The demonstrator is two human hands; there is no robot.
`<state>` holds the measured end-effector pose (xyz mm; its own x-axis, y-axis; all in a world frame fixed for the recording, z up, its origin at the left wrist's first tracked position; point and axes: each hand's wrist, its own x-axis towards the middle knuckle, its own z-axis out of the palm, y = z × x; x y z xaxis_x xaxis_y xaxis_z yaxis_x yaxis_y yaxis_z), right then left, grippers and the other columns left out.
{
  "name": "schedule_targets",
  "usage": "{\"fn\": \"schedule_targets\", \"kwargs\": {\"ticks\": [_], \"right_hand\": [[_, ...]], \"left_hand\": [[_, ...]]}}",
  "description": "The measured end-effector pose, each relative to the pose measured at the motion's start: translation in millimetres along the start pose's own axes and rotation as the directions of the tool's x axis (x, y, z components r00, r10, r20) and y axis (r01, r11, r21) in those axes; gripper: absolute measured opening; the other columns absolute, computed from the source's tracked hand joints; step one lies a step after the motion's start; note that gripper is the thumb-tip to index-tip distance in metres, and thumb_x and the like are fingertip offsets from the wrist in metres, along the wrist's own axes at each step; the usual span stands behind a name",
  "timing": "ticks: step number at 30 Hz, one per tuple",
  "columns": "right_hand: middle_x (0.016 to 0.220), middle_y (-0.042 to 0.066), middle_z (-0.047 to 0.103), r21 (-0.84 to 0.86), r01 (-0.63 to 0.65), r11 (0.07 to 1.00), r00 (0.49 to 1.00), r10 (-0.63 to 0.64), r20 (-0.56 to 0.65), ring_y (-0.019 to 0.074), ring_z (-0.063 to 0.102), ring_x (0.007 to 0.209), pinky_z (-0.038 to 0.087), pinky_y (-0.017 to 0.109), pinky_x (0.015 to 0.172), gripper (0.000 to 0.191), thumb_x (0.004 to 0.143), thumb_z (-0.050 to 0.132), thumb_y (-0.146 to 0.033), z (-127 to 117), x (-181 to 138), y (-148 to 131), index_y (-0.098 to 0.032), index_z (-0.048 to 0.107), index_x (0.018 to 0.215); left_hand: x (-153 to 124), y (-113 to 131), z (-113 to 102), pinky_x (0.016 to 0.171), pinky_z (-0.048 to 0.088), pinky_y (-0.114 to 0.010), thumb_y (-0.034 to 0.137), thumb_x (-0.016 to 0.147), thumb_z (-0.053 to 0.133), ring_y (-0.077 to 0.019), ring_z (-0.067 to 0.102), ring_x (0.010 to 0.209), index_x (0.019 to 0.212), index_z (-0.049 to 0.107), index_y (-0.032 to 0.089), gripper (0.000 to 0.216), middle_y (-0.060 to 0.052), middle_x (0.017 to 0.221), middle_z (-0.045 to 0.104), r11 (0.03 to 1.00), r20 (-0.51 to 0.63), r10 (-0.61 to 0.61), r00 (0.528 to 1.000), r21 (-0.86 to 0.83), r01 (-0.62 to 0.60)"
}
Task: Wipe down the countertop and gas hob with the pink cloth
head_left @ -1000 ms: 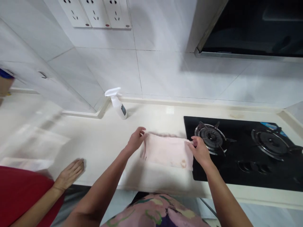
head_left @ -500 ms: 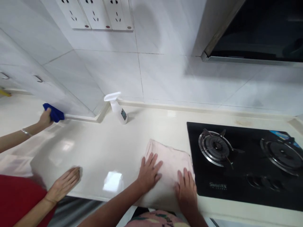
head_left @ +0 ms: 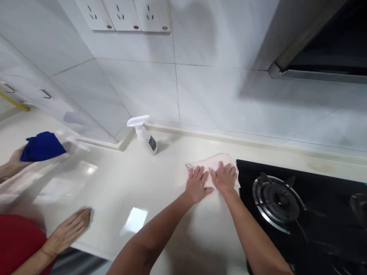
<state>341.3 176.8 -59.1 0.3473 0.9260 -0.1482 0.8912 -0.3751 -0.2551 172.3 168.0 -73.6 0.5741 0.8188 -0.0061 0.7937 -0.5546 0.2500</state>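
A pale pink cloth [head_left: 220, 157] lies flat on the white countertop [head_left: 160, 183], with its right edge against the black gas stove. On its left part, my left hand [head_left: 198, 185] presses down with fingers spread. My right hand [head_left: 225, 177] rests on the cloth's right part, fingers stretched out and pointing toward the wall. Both hands are open and close together, and they cover the cloth's near side.
A white spray bottle [head_left: 145, 136] stands by the wall corner. To the right is the gas stove [head_left: 329, 198], under a range hood [head_left: 321, 74]. At left, another person's hand [head_left: 17, 160] holds a blue cloth [head_left: 43, 147]; their other hand [head_left: 70, 231] lies on the counter.
Both my hands and the pink cloth have slid away from me toward the wall, the hands drawing closer together. The other person's blue cloth has moved left and nearer. The view has shifted slightly.
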Motion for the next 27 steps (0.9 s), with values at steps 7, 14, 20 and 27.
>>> {"fn": "schedule_targets", "kwargs": {"ticks": [7, 14, 20, 27], "right_hand": [[0.177, 0.024, 0.014, 0.044, 0.36, 0.932, 0.925, -0.362, 0.113, 0.0496, 0.001, 0.162, -0.002, 0.071, 0.124, 0.084, 0.101, 0.046, -0.064, 36, -3, -119, -0.015, 0.033, 0.168], [0.176, 0.022, 0.019, 0.214, 0.808, 0.549, 0.52, -0.835, 0.179, 0.0445, 0.008, 0.163, 0.0, 0.069, 0.127, 0.076, 0.101, 0.055, -0.057, 73, -132, -237, -0.017, 0.042, 0.163], [0.171, 0.014, 0.037, 0.321, 0.926, 0.2, 0.21, -0.978, 0.004, 0.0357, 0.029, 0.158, 0.017, 0.059, 0.13, 0.06, 0.099, 0.062, -0.047, 84, -190, -173, -0.03, 0.053, 0.155], [0.16, 0.016, 0.049, 0.123, 0.72, 0.683, 0.694, -0.716, -0.078, 0.0332, 0.035, 0.154, 0.025, 0.056, 0.127, 0.048, 0.101, 0.044, -0.025, 45, -103, -18, -0.019, 0.064, 0.145]], "left_hand": [[-101, -55, -8, 0.128, 0.019, -0.066, 0.055, 0.101, 0.052, -0.041, 0.026, 0.161, 0.163, 0.042, 0.019, 0.073, -0.019, 0.172, 0.034, 0.937, -0.165, -0.349, 0.923, -0.04, 0.347], [-284, -87, -47, 0.116, 0.044, -0.065, 0.069, 0.094, 0.052, -0.0414, 0.058, 0.138, 0.139, 0.06, 0.017, 0.069, -0.021, 0.14, 0.068, 0.732, -0.298, -0.679, 0.67, -0.33, 0.595], [-359, -50, -75, 0.084, 0.063, -0.045, 0.079, 0.084, 0.061, -0.0303, 0.074, 0.094, 0.105, 0.066, 0.024, 0.059, -0.008, 0.103, 0.074, 0.382, -0.18, -0.909, 0.375, -0.716, 0.584], [-317, -32, -92, 0.087, 0.061, -0.041, 0.08, 0.084, 0.061, -0.0272, 0.074, 0.091, 0.096, 0.07, 0.023, 0.059, -0.008, 0.093, 0.077, 0.376, -0.023, -0.807, 0.59, -0.791, 0.483]]}}
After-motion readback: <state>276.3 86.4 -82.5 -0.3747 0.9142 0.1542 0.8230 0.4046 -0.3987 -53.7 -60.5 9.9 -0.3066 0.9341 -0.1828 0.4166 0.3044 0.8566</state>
